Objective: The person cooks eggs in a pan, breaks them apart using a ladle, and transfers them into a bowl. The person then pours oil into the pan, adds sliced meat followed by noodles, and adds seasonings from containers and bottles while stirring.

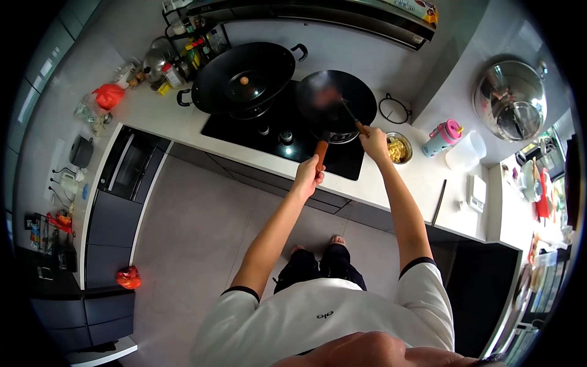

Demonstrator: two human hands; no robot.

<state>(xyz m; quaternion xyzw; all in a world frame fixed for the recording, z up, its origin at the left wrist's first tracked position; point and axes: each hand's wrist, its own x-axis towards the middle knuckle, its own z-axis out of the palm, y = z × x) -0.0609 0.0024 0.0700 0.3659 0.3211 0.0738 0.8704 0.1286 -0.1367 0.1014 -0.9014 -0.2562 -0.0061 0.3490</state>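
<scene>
My left hand is wrapped round the orange-brown handle of a black wok on the right side of the hob. In my right hand is the wooden handle of a spatula, whose far end reaches into the wok. Blurred reddish food lies in the wok, its details too smeared to tell. Just right of my right hand stands a metal bowl with yellow food in it.
A larger black wok with a lid occupies the hob's left side. Beyond the bowl are a pink-topped bottle and a clear plastic container. Seasoning bottles stand at the back left. A range hood hangs above.
</scene>
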